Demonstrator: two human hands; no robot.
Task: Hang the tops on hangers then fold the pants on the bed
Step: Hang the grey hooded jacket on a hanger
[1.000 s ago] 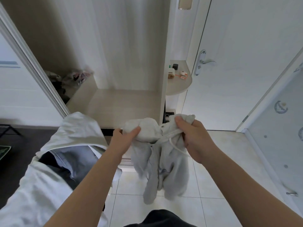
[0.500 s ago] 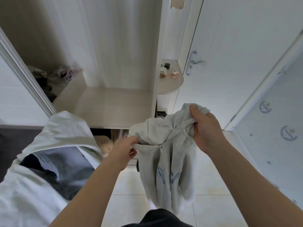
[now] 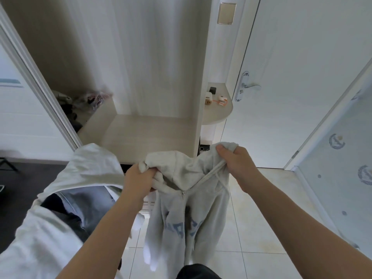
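Note:
A light grey zip hoodie (image 3: 187,214) with pale blue lettering on its chest hangs in front of me over the tiled floor. My left hand (image 3: 138,178) grips a bunch of its fabric at the left of the collar. My right hand (image 3: 236,164) pinches the right side of the hood, with the drawstring running under it. More clothes (image 3: 66,208), white and blue-grey, lie draped over my left arm. No hanger is in view.
The open wardrobe (image 3: 149,135) stands straight ahead with a bare pale wooden shelf. A small rounded corner shelf (image 3: 219,111) with little objects sits to its right. Right of that is a closed white door (image 3: 302,87). Dark floor lies at the left.
The bunched hoodie has been spread out and now hangs front-on with its zip and lettering showing. My hands have moved apart along the collar.

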